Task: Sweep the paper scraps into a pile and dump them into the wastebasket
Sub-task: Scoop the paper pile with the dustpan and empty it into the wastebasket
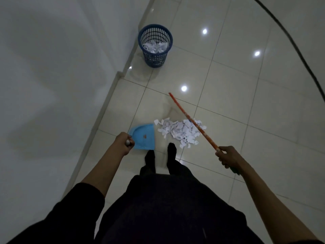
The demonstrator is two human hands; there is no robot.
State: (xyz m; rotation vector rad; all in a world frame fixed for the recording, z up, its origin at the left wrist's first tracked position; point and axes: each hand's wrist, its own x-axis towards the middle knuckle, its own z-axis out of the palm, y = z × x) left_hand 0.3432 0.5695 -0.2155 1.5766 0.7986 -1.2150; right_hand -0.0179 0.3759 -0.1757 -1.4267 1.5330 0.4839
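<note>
Tiled floor | wastebasket holds paper scraps | fingers: left hand grasps dustpan, right hand grasps broom

- Floor tiles are looking glossy and smooth, mirroring ceiling lights.
- Wastebasket is showing blue plastic lattice walls.
- Dustpan is appearing as smooth light-blue plastic.
- Scraps are lying as white torn paper.
- Sleeve is looking like dark matt cloth.

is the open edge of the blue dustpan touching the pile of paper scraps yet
Apart. The head view shows a strip of bare tile between the dustpan front edge and the nearest scraps of the paper pile.
</note>
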